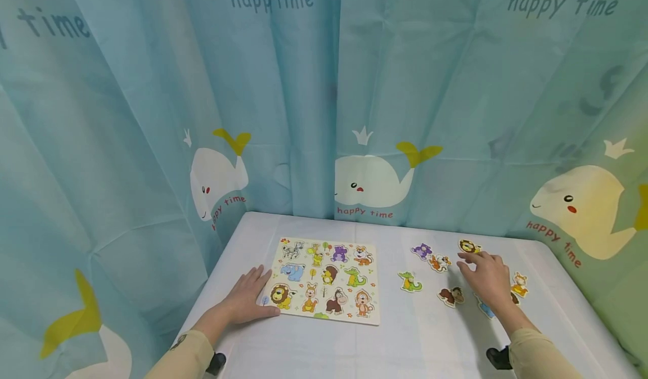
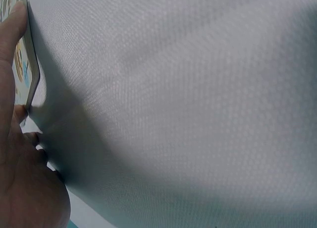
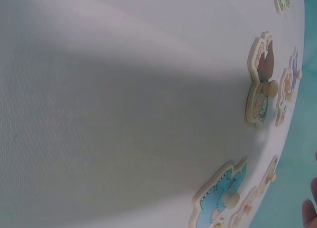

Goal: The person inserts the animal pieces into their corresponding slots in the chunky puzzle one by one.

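Observation:
My left hand (image 1: 248, 297) rests at the left edge of a wooden animal puzzle board (image 1: 374, 283), fingers extended and thumb on the near left corner. In the left wrist view the thumb lies over the board's rim (image 2: 32, 65). Above the loose pieces hovers my right hand (image 1: 486, 280), thumb and forefinger apart, holding nothing. Closest to its fingertips is the lion piece (image 1: 469, 246). Left of it lie the tiger piece (image 1: 440, 263) and purple hippo piece (image 1: 421, 250). The blue elephant piece (image 1: 487, 308) is partly hidden under the right arm.
A crocodile piece (image 1: 409, 282) and a brown animal piece (image 1: 450, 296) lie between board and right hand. An orange animal piece (image 1: 519, 284) sits to the right. Pieces carry wooden knobs (image 3: 270, 88). A whale-print curtain (image 1: 304, 86) hangs behind the white table (image 1: 314, 351).

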The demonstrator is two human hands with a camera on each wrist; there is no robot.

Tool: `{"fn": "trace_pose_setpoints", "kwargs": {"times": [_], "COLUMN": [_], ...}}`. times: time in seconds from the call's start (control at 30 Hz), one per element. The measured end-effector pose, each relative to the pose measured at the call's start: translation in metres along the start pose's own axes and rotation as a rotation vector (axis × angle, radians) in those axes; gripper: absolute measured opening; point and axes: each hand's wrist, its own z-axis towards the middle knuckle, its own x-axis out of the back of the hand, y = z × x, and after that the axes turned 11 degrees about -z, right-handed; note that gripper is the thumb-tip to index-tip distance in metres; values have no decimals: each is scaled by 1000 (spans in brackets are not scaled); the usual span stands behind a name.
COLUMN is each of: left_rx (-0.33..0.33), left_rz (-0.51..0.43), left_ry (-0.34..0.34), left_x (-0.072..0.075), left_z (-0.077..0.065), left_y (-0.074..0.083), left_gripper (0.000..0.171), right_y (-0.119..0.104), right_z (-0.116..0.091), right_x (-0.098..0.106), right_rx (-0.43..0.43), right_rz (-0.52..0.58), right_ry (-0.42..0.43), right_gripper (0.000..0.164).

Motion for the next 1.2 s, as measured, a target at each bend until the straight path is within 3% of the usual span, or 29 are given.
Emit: {"fn": "trace_pose_setpoints", "kwargs": {"times": [0.73, 1.2], "left_rx": [0, 8], "left_rz": [-7, -11], "left_ry": [3, -9], "left_x": [0, 0], "left_z": [-1, 0], "left_y": [0, -1], "left_gripper": [110, 111], "right_y": [3, -8], "right_z": [0, 15], "right_x": [-10, -26], "right_rx": [-1, -15], "right_rz": [-15, -38], "right_ry": [-35, -130], "right_gripper": [30, 31]}}
